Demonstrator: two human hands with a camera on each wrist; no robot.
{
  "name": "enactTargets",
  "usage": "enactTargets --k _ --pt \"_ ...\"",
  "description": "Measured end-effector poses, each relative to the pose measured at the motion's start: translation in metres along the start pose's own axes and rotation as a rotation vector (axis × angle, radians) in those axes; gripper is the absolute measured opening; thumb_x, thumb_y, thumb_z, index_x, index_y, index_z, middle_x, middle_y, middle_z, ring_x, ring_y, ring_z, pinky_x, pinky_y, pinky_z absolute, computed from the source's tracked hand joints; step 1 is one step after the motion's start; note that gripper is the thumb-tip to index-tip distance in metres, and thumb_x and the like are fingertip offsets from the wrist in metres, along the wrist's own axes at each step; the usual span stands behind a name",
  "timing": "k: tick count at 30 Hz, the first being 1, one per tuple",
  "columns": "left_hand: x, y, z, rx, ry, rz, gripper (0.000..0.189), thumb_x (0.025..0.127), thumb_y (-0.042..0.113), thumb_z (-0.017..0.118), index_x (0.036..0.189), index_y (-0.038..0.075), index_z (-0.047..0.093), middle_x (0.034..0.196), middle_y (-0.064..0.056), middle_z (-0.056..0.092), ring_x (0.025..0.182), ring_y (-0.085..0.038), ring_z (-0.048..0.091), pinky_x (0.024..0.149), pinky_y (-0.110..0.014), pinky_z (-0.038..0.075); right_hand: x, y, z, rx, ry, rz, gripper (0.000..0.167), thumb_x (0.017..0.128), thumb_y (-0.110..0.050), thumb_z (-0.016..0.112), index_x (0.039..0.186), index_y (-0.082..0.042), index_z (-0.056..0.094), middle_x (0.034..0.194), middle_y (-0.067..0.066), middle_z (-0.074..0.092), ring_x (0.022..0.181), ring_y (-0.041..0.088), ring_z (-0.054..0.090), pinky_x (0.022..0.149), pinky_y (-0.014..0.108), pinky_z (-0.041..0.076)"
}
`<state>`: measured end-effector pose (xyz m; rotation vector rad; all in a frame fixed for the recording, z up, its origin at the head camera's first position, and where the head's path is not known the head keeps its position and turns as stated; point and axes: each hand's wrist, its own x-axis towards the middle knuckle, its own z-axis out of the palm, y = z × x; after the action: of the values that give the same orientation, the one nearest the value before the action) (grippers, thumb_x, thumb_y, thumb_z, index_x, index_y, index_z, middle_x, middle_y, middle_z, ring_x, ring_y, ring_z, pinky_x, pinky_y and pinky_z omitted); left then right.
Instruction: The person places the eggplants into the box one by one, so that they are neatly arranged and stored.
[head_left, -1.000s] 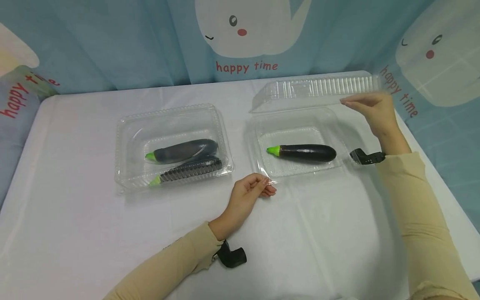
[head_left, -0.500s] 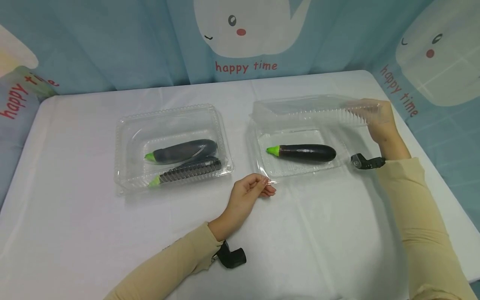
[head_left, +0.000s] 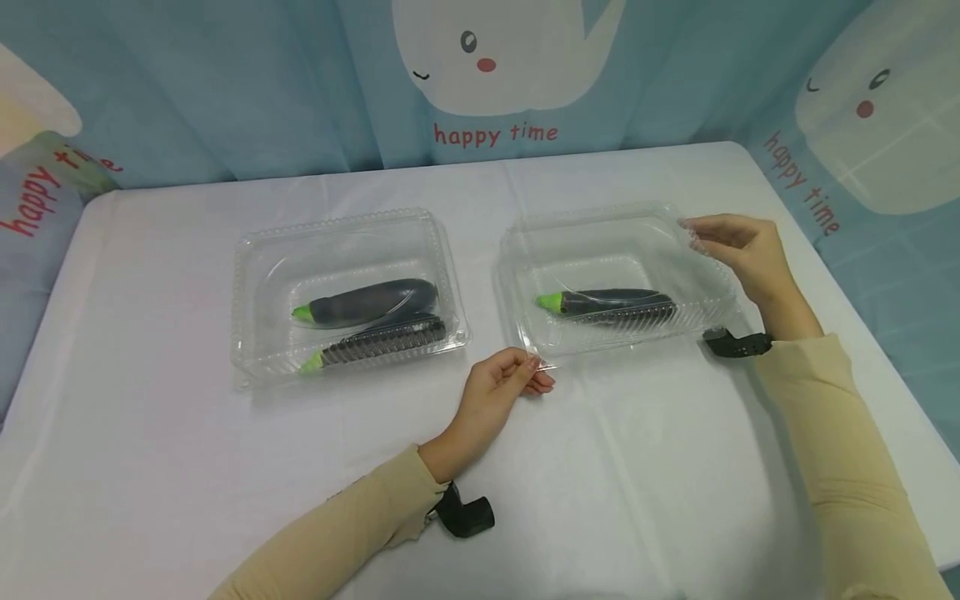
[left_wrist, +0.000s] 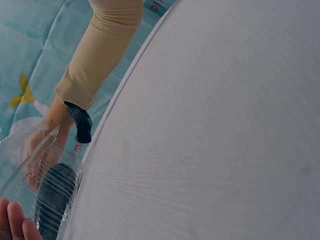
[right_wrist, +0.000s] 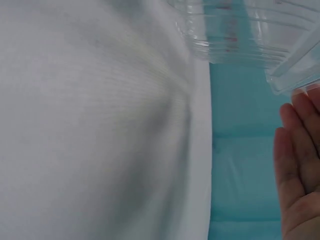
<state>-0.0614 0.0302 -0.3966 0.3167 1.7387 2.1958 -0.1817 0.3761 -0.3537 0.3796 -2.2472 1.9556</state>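
In the head view, a clear plastic clamshell container (head_left: 585, 343) on the right holds one dark eggplant (head_left: 618, 302) with a green stem end. Its ribbed lid (head_left: 600, 237) now lies over the eggplant, its right side looking slightly raised off the base. My left hand (head_left: 487, 396) pinches the container's front-left corner between thumb and fingers. At the lid's back-right edge is my right hand (head_left: 738, 246), fingertips touching the plastic. In the right wrist view the fingers (right_wrist: 295, 145) look fairly straight beside the lid edge.
A second clear clamshell container (head_left: 258, 275), lid down, stands to the left with two eggplants (head_left: 375, 302) inside. Both containers rest on a white-covered table (head_left: 150, 433). A blue patterned curtain (head_left: 300, 92) hangs behind and beside the table.
The lid has swung from standing upright at the back forward and down over the eggplant. My right hand has followed it toward me. My left hand has stayed at the corner.
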Motion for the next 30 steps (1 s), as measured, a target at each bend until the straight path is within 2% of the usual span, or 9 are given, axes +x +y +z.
enactTargets --k 7,14,19,22,26,30 --pt "0.001 0.001 0.001 0.001 -0.001 -0.002 0.021 0.097 0.003 0.048 0.099 -0.016 0.057 0.092 -0.028 0.065 0.085 -0.027 0.066 0.078 -0.035 0.054 -0.005 0.005 0.001 -0.016 0.003 -0.051 0.025 0.078 0.022 0.058 0.102 0.015 0.065 0.100 0.001 0.071 0.095 0.013 0.064 0.080 0.016 0.049" --pt "0.000 0.000 0.001 -0.026 -0.006 0.002 0.021 0.097 0.002 0.043 0.098 -0.016 0.056 0.092 -0.028 0.065 0.084 -0.020 0.066 0.079 -0.037 0.054 -0.008 0.012 0.000 -0.125 0.026 -0.064 0.028 0.077 0.023 0.059 0.103 0.014 0.065 0.101 -0.002 0.071 0.098 0.010 0.063 0.088 0.016 0.045" --pt "-0.002 0.002 0.000 -0.059 -0.014 -0.021 0.031 0.098 0.008 0.035 0.100 -0.016 0.054 0.095 -0.030 0.063 0.089 -0.030 0.065 0.081 -0.039 0.053 -0.008 0.012 0.001 -0.151 0.029 -0.070 0.028 0.077 0.023 0.059 0.103 0.016 0.064 0.101 -0.004 0.071 0.098 0.009 0.062 0.091 0.016 0.044" --pt "-0.003 0.004 -0.001 -0.062 -0.012 -0.024 0.036 0.098 0.013 0.036 0.103 -0.017 0.055 0.095 -0.032 0.062 0.090 -0.035 0.064 0.081 -0.039 0.053 -0.010 0.008 0.004 -0.136 0.025 -0.076 0.027 0.076 0.024 0.058 0.102 0.019 0.062 0.100 -0.003 0.071 0.098 0.010 0.062 0.092 0.016 0.043" --pt "-0.002 0.006 0.000 -0.010 0.019 -0.006 0.036 0.100 0.016 0.042 0.099 -0.016 0.058 0.088 -0.027 0.065 0.082 -0.028 0.066 0.077 -0.037 0.054 -0.011 -0.005 0.013 -0.185 0.015 -0.105 0.025 0.076 0.024 0.058 0.101 0.020 0.061 0.101 -0.004 0.071 0.098 0.008 0.062 0.093 0.018 0.043" --pt "0.000 0.008 0.001 0.034 0.043 -0.014 0.031 0.098 0.012 0.048 0.093 -0.015 0.061 0.079 -0.021 0.066 0.071 -0.017 0.064 0.071 -0.031 0.054 -0.011 -0.014 0.021 -0.325 0.008 -0.148 0.024 0.079 0.019 0.060 0.103 0.019 0.061 0.104 -0.008 0.069 0.101 0.004 0.060 0.095 0.019 0.042"
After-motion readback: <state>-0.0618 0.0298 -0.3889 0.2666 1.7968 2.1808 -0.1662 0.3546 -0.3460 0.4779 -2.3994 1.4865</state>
